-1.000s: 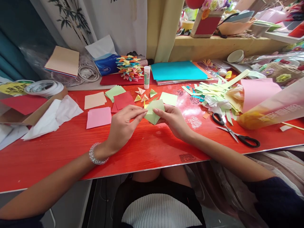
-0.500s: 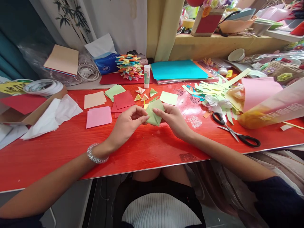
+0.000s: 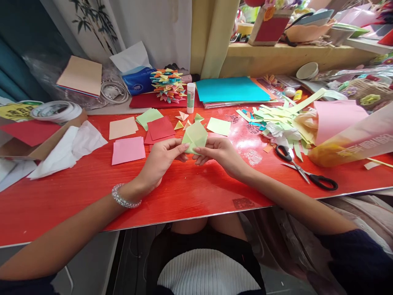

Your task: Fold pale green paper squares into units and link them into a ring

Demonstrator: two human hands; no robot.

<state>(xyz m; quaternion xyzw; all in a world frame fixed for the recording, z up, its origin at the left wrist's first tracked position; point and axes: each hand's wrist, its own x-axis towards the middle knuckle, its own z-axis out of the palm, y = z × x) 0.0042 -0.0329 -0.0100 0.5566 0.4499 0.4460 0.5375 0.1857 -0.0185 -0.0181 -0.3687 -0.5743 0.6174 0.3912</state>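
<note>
A pale green sheet of origami paper [image 3: 196,136] with creases is held up above the red table, one corner pointing away from me. My left hand [image 3: 166,157] pinches its lower left edge between thumb and fingers. On the lower right side, my right hand [image 3: 219,153] grips it the same way, both thumbs on top and close together. Just beyond the sheet lie several small folded paper pieces [image 3: 182,116] in pink, yellow and green. A stack of red paper squares [image 3: 160,128] is near my left hand; a light green square [image 3: 218,126] lies past my right.
Pink squares [image 3: 128,150] and peach squares [image 3: 123,128] lie to the left. A glue stick [image 3: 190,98] stands behind, beside a folded-paper stack [image 3: 168,86]. Black-handled scissors [image 3: 293,164] and paper strips [image 3: 276,116] lie right. The table's front edge [image 3: 190,219] runs before me.
The green paper has turned and tipped, showing a broader face with its corner pointing away. Both hands have shifted to its lower edge, thumbs nearer each other.
</note>
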